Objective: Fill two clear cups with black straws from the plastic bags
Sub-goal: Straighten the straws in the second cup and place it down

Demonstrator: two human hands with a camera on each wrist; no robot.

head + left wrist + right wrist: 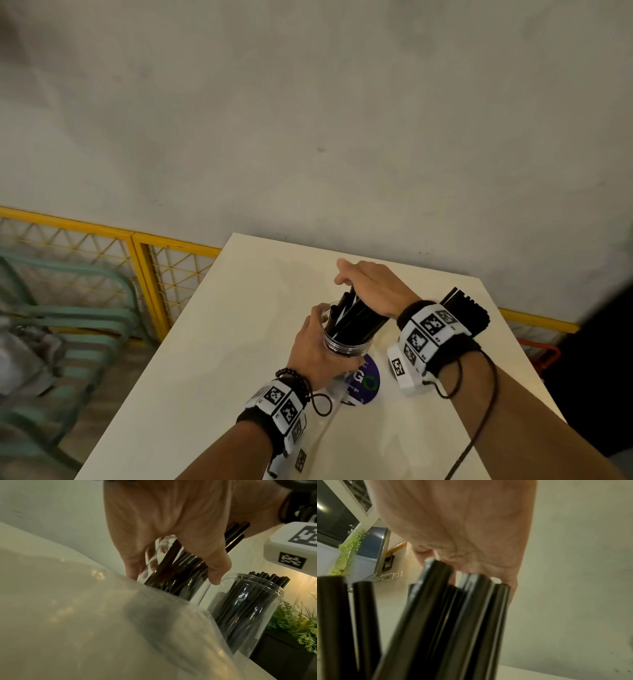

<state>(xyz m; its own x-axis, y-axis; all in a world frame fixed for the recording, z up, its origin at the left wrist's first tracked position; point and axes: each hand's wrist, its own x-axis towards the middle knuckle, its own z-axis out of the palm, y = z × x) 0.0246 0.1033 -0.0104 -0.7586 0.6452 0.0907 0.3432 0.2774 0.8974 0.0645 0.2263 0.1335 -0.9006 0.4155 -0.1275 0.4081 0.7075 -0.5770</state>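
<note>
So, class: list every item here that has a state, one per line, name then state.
Near cup: upright, part-filled with loose, leaning straws.
Second cup: upright, packed with straws.
Straw bundle: lower ends in near cup.
Left hand: grips near cup.
Right hand: holds straw bundle.
Plastic bag: lying on the table.

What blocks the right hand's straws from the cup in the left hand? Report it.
Nothing visible does. The black straws gripped by the right hand reach into the open mouth of the clear cup that the left hand holds. The second cup, full, stands beside it.
</note>
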